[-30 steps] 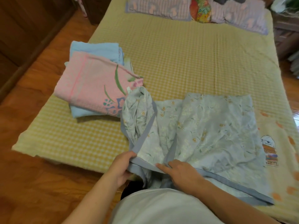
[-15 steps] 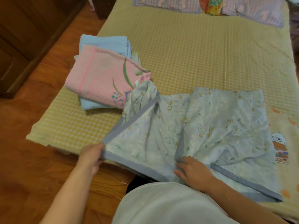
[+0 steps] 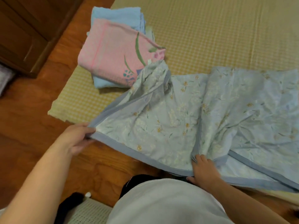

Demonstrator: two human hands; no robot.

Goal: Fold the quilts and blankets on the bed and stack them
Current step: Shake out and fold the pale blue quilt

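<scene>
Yellow checked bed (image 3: 210,38), folded pink blanket (image 3: 113,54) stacked at left. My left hand (image 3: 76,139) pinches the floral quilt (image 3: 169,118) corner; my right hand (image 3: 203,172) grips its near edge.

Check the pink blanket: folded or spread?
Folded: the pink blanket lies compact atop a folded blue blanket, layered edges visible.

The floral quilt (image 3: 218,113) runs off the right edge. Its raised corner hides part of the pink blanket (image 3: 113,55), and that one covers most of the blue blanket (image 3: 116,13) beneath. The right hand (image 3: 204,171) is motion-blurred, its fingertips tucked under a quilt fold.
</scene>
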